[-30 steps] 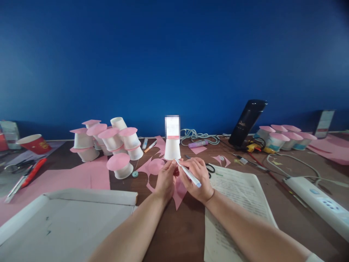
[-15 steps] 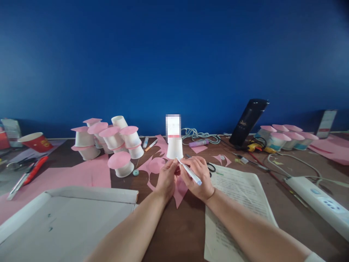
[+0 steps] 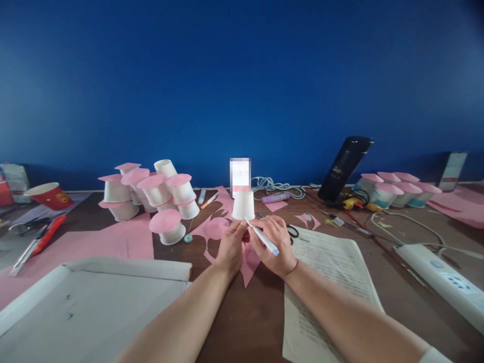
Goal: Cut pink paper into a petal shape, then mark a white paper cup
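White pen [image 3: 266, 241] still clamped in my right hand [image 3: 282, 241]; can't tell what my left hand [image 3: 230, 248] grips. Barely moved; work's unchanged.

Backed at twelve o'clock by a plain blue wall [image 3: 242, 75] — softly lit toward ten o'clock, darkest at two — and fronted at six by a dark brown tabletop [image 3: 242, 327].

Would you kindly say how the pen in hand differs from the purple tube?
The pen slants in the right hand; the purple tube lies on its side, unheld. The pen is white with a pale blue end; the purple tube is mostly purple. Both are elongated.
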A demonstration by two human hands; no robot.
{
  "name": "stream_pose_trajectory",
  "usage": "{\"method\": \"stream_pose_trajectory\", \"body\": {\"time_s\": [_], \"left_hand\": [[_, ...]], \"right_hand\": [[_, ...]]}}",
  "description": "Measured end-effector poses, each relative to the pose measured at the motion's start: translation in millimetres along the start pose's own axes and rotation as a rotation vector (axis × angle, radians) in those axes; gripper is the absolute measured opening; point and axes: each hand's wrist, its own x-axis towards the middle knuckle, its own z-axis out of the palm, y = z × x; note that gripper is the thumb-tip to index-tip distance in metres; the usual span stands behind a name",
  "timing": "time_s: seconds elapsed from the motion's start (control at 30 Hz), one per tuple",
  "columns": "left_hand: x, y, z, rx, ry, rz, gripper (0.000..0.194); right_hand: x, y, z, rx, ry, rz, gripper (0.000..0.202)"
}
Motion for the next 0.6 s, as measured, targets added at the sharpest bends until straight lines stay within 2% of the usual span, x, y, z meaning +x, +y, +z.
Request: {"method": "stream_pose_trajectory", "body": {"time_s": [0.6], "left_hand": [[0.5, -1.0, -0.4, 0.031, 0.028, -0.001, 0.022]], "right_hand": [[1.1, -1.5, -1.0, -0.023, 0.004, -0.001, 0.015]]}}
